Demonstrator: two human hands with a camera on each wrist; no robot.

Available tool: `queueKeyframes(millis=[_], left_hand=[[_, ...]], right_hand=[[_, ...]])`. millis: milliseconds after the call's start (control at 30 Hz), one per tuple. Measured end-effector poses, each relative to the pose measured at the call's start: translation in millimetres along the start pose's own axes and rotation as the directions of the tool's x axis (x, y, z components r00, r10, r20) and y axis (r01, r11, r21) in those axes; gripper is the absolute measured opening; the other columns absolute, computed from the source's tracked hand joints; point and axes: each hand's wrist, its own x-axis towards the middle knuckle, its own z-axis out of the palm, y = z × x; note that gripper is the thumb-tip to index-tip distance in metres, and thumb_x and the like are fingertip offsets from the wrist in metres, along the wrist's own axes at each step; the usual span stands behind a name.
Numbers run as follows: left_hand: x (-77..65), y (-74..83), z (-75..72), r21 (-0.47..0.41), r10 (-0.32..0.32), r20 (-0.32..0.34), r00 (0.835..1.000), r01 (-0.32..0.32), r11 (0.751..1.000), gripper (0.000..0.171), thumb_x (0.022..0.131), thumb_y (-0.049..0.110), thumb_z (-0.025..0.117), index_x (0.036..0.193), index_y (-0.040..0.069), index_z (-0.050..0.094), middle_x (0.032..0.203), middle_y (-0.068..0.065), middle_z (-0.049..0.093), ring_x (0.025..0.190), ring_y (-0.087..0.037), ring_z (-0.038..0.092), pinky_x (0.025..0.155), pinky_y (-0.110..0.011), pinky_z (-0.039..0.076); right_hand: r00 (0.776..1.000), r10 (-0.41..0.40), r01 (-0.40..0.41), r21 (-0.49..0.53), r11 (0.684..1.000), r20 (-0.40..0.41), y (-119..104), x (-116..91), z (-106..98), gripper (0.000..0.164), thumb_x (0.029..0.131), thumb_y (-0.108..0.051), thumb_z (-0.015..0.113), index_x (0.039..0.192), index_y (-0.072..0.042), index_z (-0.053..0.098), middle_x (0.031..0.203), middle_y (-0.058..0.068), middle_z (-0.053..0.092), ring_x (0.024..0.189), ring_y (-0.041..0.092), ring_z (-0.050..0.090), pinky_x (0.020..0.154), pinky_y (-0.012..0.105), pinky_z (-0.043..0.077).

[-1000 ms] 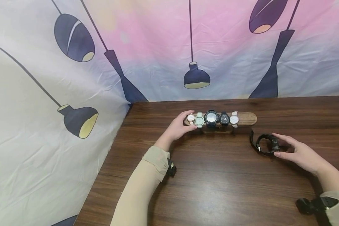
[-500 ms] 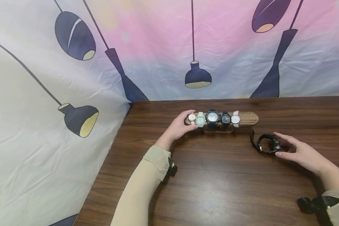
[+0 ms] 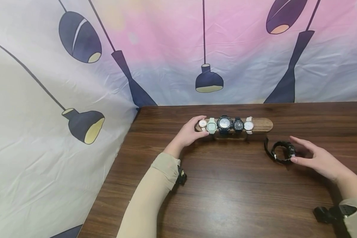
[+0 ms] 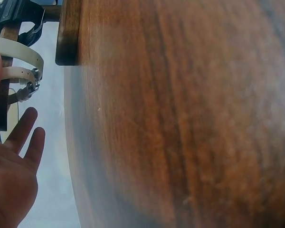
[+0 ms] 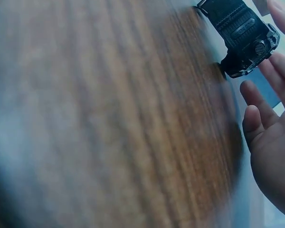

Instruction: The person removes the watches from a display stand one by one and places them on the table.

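Note:
A wooden watch stand point(image 3: 263, 125) with a rounded bar holds several watches near the table's back edge. My left hand point(image 3: 190, 132) grips the bar's left end between thumb and fingers, beside a small white watch point(image 3: 202, 123) and a mint-green watch point(image 3: 211, 125). In the left wrist view, the other fingers hang loose below the bar point(image 4: 0, 111). To the right, a loose black watch point(image 3: 291, 152) lies on its side on the table, its strap end curving out left. My right hand point(image 3: 321, 162) has its fingers spread around the case, thumb tip right at it.
A large round black watch point(image 3: 224, 122), a square black watch point(image 3: 238, 125) and a white-strapped watch point(image 3: 249, 126) fill the middle of the stand. The brown wood-grain table point(image 3: 235, 185) meets a lamp-printed cloth point(image 3: 166, 49) behind and on the left.
My right index finger has lifted off the black watch and the hand has spread wider. My left hand stays at the stand's end. The view has shifted slightly.

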Motion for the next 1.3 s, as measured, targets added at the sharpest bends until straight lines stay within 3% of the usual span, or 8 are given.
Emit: queueKeyframes(millis=[100,267,333,500,633,767,1033,1300], left_hand=[[0.1,-0.4,-0.3,0.006,-0.002,-0.002,1.000,0.002,1.000,0.066,0.083,0.030,0.073,0.141,0.021,0.042,0.138,-0.001,0.043,0.110,-0.014,0.049,0.091,-0.032,0.040],[0.1,-1.3,-0.6,0.010,-0.004,-0.001,1.000,0.004,1.000,0.066,0.083,0.031,0.073,0.141,0.021,0.042,0.138,-0.001,0.044,0.110,-0.014,0.049,0.091,-0.032,0.040],[0.1,-1.4,-0.8,0.007,-0.004,-0.001,1.000,0.004,1.000,0.067,0.083,0.031,0.073,0.141,0.021,0.042,0.138,-0.001,0.044,0.109,-0.014,0.049,0.091,-0.032,0.040],[0.1,-1.7,-0.5,0.004,-0.001,-0.004,1.000,0.001,1.000,0.067,0.083,0.032,0.073,0.141,0.021,0.042,0.138,-0.001,0.044,0.109,-0.014,0.050,0.090,-0.032,0.041],[1.0,-1.6,-0.6,0.007,0.000,0.007,1.000,0.000,1.000,0.066,0.083,0.032,0.072,0.141,0.020,0.042,0.139,-0.001,0.043,0.110,-0.014,0.050,0.091,-0.032,0.041],[3.5,-0.7,-2.6,0.024,-0.009,0.034,0.999,0.008,1.000,0.067,0.083,0.034,0.072,0.141,0.021,0.041,0.140,-0.001,0.041,0.113,-0.014,0.048,0.092,-0.033,0.040],[6.3,0.1,-5.6,0.062,-0.016,0.055,0.998,0.013,0.998,0.068,0.083,0.035,0.072,0.141,0.021,0.041,0.141,-0.001,0.041,0.116,-0.014,0.047,0.095,-0.033,0.039],[5.4,2.0,-5.4,0.058,-0.007,0.053,0.999,0.004,0.998,0.068,0.083,0.034,0.072,0.141,0.020,0.041,0.140,-0.001,0.042,0.116,-0.014,0.047,0.095,-0.032,0.038]], right_hand=[[1.000,0.013,-0.013,-0.008,1.000,0.009,-2.9,3.2,-2.0,0.075,0.090,-0.027,0.065,0.151,-0.016,0.022,0.129,0.025,0.043,0.102,-0.009,0.034,0.074,0.024,0.037],[1.000,0.022,-0.022,-0.024,0.999,0.009,-7.6,10.2,-4.3,0.074,0.090,-0.030,0.064,0.150,-0.017,0.023,0.131,0.023,0.043,0.110,0.020,0.042,0.078,0.046,0.038],[1.000,0.023,-0.023,-0.031,0.999,-0.004,-8.9,13.0,-4.8,0.073,0.089,-0.031,0.065,0.149,-0.018,0.026,0.131,0.022,0.044,0.109,0.016,0.044,0.078,0.044,0.039],[1.000,0.019,-0.019,-0.026,0.999,-0.011,-11.9,18.5,-7.0,0.072,0.089,-0.032,0.065,0.149,-0.020,0.028,0.132,0.020,0.044,0.097,-0.011,0.037,0.077,0.045,0.039],[1.000,0.019,-0.020,-0.034,0.999,-0.010,-15.5,23.3,-7.8,0.073,0.089,-0.034,0.064,0.150,-0.020,0.025,0.133,0.021,0.042,0.106,0.014,0.045,0.079,0.055,0.036],[1.000,0.003,-0.003,-0.036,0.999,-0.014,-18.7,28.7,-9.3,0.073,0.090,-0.033,0.063,0.150,-0.019,0.024,0.134,0.023,0.040,0.112,0.040,0.041,0.079,0.058,0.035],[0.998,-0.032,0.030,-0.043,0.999,-0.057,-32.2,39.3,-11.2,0.075,0.087,-0.032,0.066,0.149,-0.019,0.026,0.125,0.026,0.045,0.112,0.043,0.042,0.079,0.058,0.033],[0.996,-0.053,0.050,-0.045,0.998,-0.065,-46.9,51.4,-9.3,0.077,0.085,-0.031,0.069,0.148,-0.014,0.028,0.135,0.023,0.036,0.114,0.040,0.038,0.081,0.057,0.032]])
